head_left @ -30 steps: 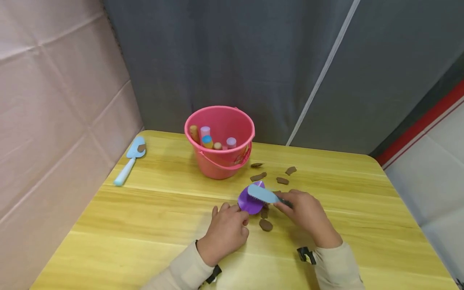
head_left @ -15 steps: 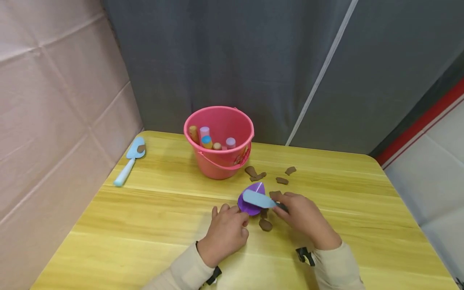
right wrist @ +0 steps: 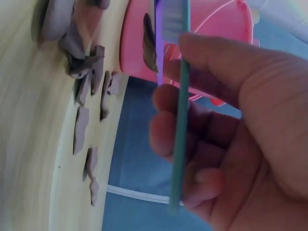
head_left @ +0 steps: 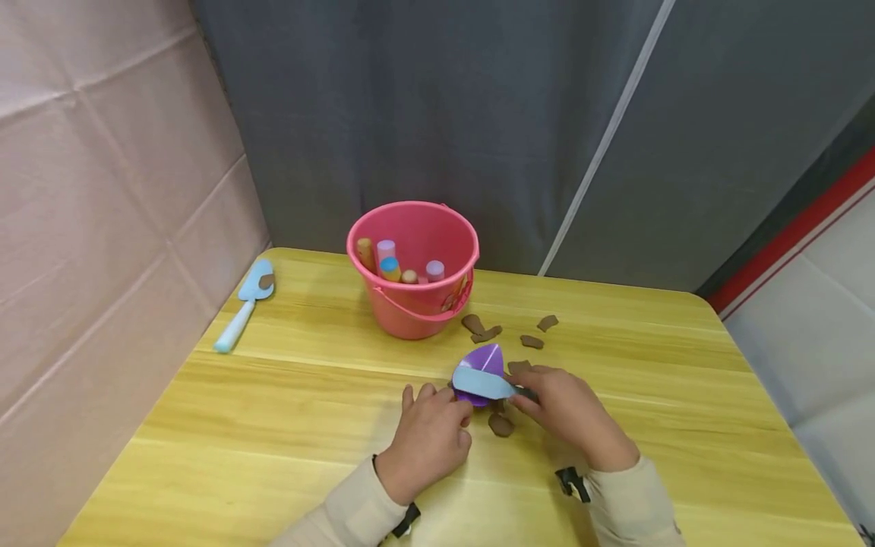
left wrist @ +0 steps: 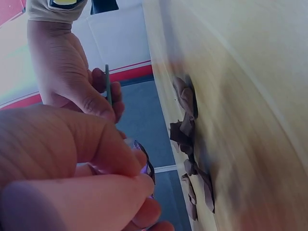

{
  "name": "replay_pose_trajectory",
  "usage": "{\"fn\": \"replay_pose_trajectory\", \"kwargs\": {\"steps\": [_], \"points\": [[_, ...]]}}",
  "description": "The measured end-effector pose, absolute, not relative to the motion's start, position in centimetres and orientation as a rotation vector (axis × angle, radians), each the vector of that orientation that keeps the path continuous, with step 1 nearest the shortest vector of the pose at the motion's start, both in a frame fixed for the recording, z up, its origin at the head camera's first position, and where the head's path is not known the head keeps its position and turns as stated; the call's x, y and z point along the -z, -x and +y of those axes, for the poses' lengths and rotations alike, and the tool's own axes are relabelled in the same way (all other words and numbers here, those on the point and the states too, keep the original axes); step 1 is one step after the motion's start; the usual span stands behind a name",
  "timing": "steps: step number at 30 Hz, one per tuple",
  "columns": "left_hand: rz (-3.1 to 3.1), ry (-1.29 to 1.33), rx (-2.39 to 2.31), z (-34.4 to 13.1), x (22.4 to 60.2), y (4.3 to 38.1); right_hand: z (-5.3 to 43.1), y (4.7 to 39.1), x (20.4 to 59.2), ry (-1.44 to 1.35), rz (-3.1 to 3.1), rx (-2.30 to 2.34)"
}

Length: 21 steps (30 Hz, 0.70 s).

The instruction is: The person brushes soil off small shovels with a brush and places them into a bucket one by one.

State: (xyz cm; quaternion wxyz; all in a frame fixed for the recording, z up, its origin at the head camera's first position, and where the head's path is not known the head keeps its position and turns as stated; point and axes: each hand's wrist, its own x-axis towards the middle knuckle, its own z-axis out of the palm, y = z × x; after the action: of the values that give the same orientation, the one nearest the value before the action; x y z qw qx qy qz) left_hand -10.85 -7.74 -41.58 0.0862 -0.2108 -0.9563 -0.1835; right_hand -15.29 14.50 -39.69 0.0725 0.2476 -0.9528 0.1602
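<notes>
My right hand (head_left: 570, 406) holds a small light blue brush (head_left: 483, 382) by its handle. In the right wrist view its white bristles (right wrist: 172, 20) face a thin purple edge. That edge belongs to a glossy purple, pointed shell-like piece (head_left: 489, 355), which the brush head overlaps in the head view. My left hand (head_left: 427, 437) pinches the near side of the purple piece between thumb and finger. A brown flake (right wrist: 150, 45) shows on the far side of it in the right wrist view. Several flat brown clay-like pieces (head_left: 501, 425) lie under and beside the hands.
Behind the hands stands a pink bucket (head_left: 410, 315) with colourful capped sticks inside. More brown flakes (head_left: 532, 342) lie to its right. At the table's (head_left: 273, 425) left edge rests a light blue trowel (head_left: 235, 325) with a brown piece on its blade. A dark curtain (head_left: 410, 99) hangs behind.
The brush has moved slightly left and down across the purple piece, which has shifted a little right. A brown flake by the bucket came to lie flat. The left hand barely moved.
</notes>
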Motion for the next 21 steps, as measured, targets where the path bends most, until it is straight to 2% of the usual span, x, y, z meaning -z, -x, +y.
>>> {"fn": "replay_pose_trajectory", "kwargs": {"steps": [2, 7, 9, 13, 15, 21], "points": [[-2.845, 0.635, 0.543, -7.72, 41.56, 10.84, 14.52, 15.28, 39.63, -0.708, -2.859, -0.465], [-2.853, 0.64, 0.544, -7.74, 41.46, 10.73, 14.83, 15.27, 39.48, -0.394, -2.745, -0.333], [-2.858, 0.636, 0.541, -7.76, 41.45, 10.74, 14.85, 15.23, 39.43, -0.427, -2.748, -0.348], [-2.858, 0.629, 0.533, -7.79, 41.44, 10.81, 14.57, 15.16, 39.38, -0.683, -2.857, -0.449], [-2.859, 0.631, 0.536, -7.79, 41.43, 10.81, 14.47, 15.12, 39.38, -0.685, -2.882, -0.46], [-2.863, 0.639, 0.528, -7.8, 41.54, 10.83, 14.79, 15.22, 39.51, -0.345, -2.743, -0.351]]}}
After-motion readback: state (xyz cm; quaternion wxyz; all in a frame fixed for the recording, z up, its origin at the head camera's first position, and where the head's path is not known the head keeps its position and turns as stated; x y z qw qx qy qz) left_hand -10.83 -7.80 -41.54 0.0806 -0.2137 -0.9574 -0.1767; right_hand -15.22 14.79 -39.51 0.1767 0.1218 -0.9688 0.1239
